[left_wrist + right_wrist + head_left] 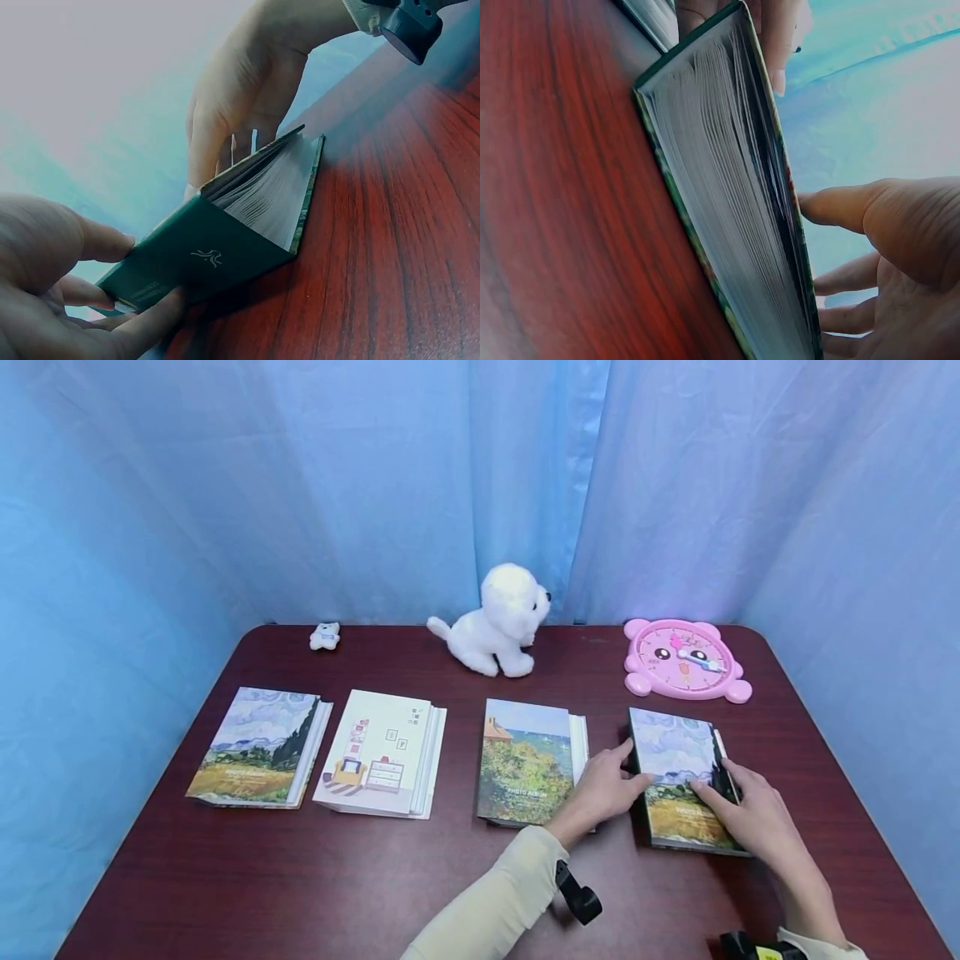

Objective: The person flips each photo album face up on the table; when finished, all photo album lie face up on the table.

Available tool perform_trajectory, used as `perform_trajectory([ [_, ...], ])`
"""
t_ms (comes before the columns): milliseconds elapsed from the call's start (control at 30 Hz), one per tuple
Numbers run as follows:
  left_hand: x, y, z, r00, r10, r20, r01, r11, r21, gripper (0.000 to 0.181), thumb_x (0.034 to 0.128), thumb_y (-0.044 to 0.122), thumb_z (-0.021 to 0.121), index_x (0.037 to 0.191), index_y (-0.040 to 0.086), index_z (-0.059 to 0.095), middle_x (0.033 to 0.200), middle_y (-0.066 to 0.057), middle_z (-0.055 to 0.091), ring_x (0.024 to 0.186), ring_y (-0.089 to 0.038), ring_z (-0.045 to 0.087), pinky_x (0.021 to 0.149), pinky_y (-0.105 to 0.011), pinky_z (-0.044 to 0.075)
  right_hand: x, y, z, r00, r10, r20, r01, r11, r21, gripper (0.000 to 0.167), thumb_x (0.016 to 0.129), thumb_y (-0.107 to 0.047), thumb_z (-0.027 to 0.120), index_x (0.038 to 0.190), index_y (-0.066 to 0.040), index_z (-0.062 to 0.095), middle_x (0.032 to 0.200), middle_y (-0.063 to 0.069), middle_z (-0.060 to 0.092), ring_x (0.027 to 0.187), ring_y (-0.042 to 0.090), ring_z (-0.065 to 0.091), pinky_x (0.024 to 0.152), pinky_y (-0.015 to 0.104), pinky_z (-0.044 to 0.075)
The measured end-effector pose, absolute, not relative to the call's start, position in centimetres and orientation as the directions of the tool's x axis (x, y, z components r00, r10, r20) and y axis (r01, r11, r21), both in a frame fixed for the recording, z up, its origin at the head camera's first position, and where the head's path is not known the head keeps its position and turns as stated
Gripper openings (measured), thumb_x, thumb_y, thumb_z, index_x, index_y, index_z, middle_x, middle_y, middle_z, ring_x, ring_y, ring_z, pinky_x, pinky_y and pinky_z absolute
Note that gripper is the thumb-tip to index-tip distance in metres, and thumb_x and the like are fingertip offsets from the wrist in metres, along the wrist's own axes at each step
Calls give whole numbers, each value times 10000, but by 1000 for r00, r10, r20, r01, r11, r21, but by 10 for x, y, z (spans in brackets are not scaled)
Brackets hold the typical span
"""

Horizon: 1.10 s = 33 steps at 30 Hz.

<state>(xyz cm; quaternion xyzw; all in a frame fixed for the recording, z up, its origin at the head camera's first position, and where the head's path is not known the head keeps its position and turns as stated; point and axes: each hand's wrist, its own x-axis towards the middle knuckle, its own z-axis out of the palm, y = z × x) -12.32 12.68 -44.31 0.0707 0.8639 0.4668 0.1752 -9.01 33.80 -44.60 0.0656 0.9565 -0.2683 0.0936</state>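
Observation:
At the right of the table, in the head view, a photo album (671, 739) with a painted wheat-field cover lies flat between both hands. My left hand (606, 782) touches its left side; the left wrist view shows outstretched fingers against the dark green spine (206, 259). On the opposite side, my right hand (761, 818) grips the album's edge, thumb on the cover and fingers over the page side. The page block (712, 165) shows in the right wrist view. Close to my left wrist lies another photo album (525, 756) with a seaside garden cover.
Farther left lie a white album (382, 752) with a room drawing and another wheat-field album (258, 743). Along the back sit a small white bear (325, 636), a white plush dog (498, 627) and a pink toy clock (684, 660). Blue curtains hang around the table.

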Motion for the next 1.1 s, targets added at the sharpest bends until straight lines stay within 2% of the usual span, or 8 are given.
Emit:
perform_trajectory([
  [200, -126, 122, -445, -922, 283, -263, -85, 516, 852, 616, 909, 340, 649, 1465, 229, 405, 1321, 12, 585, 1042, -64, 632, 801, -221, 514, -89, 332, -448, -981, 62, -183, 148, 848, -508, 866, 943, -524, 500, 1450, 124, 230, 1390, 439, 251, 1249, 619, 219, 950, 743, 228],
  [367, -128, 119, -445, -927, 269, -260, -78, 541, 837, 588, 917, 291, 638, 1453, 176, 425, 1275, 6, 615, 1037, -79, 637, 825, -229, 510, -89, 327, -450, -987, 49, -153, 119, 862, -492, 819, 941, -501, 523, 1443, 98, 278, 1383, 440, 246, 1250, 616, 205, 968, 727, 192],
  [633, -130, 118, -443, -932, 255, -260, -67, 581, 811, 576, 914, 266, 640, 1439, 137, 440, 1257, -19, 624, 1009, -91, 634, 856, -246, 501, -87, 325, -452, -993, 46, -109, 94, 867, -490, 781, 942, -477, 538, 1435, 85, 308, 1370, 446, 255, 1236, 618, 216, 967, 713, 179],
  [767, -130, 116, -443, -934, 250, -256, -69, 575, 815, 569, 923, 268, 622, 1443, 135, 432, 1258, -14, 617, 1029, -99, 629, 865, -255, 500, -88, 325, -452, -990, 48, -131, 106, 865, -491, 794, 945, -495, 522, 1449, 73, 289, 1383, 444, 231, 1243, 626, 196, 955, 725, 192],
  [967, -132, 108, -435, -950, 230, -212, -67, 513, 856, 561, 942, 281, 576, 1449, 108, 410, 1264, -29, 589, 1063, -115, 615, 854, -249, 504, -91, 322, -441, -985, 60, -163, 134, 861, -492, 807, 963, -513, 468, 1468, 74, 243, 1422, 432, 176, 1264, 629, 176, 930, 753, 232],
  [1100, -139, 93, -417, -971, 192, -139, -19, 522, 853, 547, 943, 330, 563, 1431, 120, 434, 1263, -44, 573, 1083, -147, 602, 867, -268, 498, -99, 319, -425, -993, 49, -107, 96, 862, -498, 777, 981, -482, 447, 1473, 79, 228, 1438, 425, 165, 1282, 620, 171, 928, 759, 226],
])
